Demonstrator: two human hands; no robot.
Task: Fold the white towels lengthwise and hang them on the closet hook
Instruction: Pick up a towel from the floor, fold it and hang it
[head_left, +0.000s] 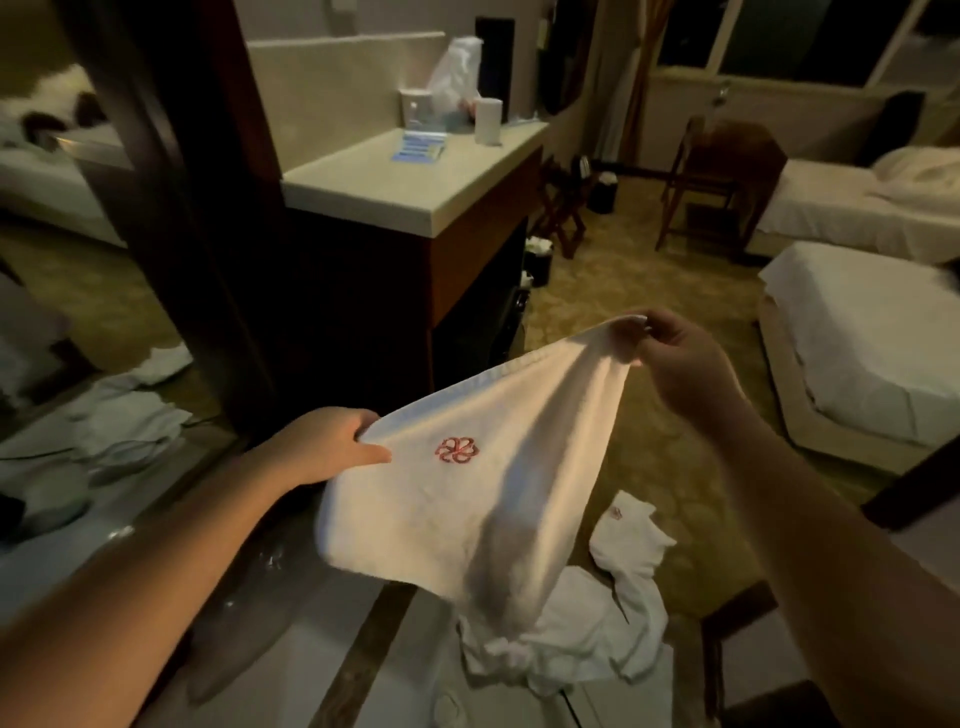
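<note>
A white towel (467, 499) with a red embroidered flower logo hangs in the air between my hands. My left hand (327, 447) pinches its near left corner, thumb on top. My right hand (680, 364) pinches the far upper corner, higher and to the right. The towel sags down from that top edge, its lower end drooping over a heap of other white towels (597, 629) on the floor below. One towel in the heap shows the same red logo. No closet hook is in view.
A dark wooden frame with a mirror (78, 312) stands at the left. Behind the towel is a cabinet with a pale counter (415, 192) carrying a cup and packets. Two beds (857, 338) stand at the right, a wooden chair (722, 176) beyond them.
</note>
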